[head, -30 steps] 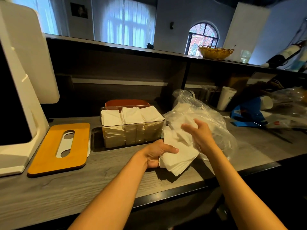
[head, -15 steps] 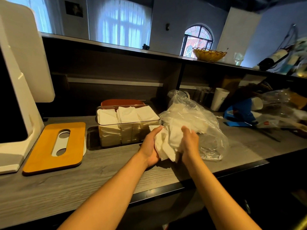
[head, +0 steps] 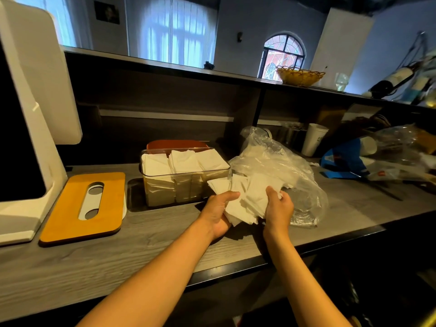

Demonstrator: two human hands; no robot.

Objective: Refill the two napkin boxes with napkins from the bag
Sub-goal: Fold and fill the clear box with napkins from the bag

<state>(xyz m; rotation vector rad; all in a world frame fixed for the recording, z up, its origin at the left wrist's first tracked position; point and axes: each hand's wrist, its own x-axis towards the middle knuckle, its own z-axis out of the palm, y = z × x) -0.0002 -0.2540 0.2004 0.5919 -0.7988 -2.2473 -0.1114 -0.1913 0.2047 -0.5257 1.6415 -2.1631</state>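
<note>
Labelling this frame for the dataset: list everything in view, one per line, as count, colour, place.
napkin box: 1, clear, on the counter, open, full of white napkins
red box: 1, behind the clear one, mostly hidden
lid: 1, orange wood with a slot, flat on the counter at left
plastic bag: 1, clear, right of the napkin box, holds napkins
napkin stack: 1 fanned bundle, white, held in front of the bag
white stand: 1, far left
paper cup: 1, white, under the shelf
blue packet: 1, on the counter at right, amid clear plastic
basket: 1, yellow, on the upper shelf
counter: 1, grey wood grain
left hand: fingers curled under the stack
right hand: grips the stack's right side
</note>
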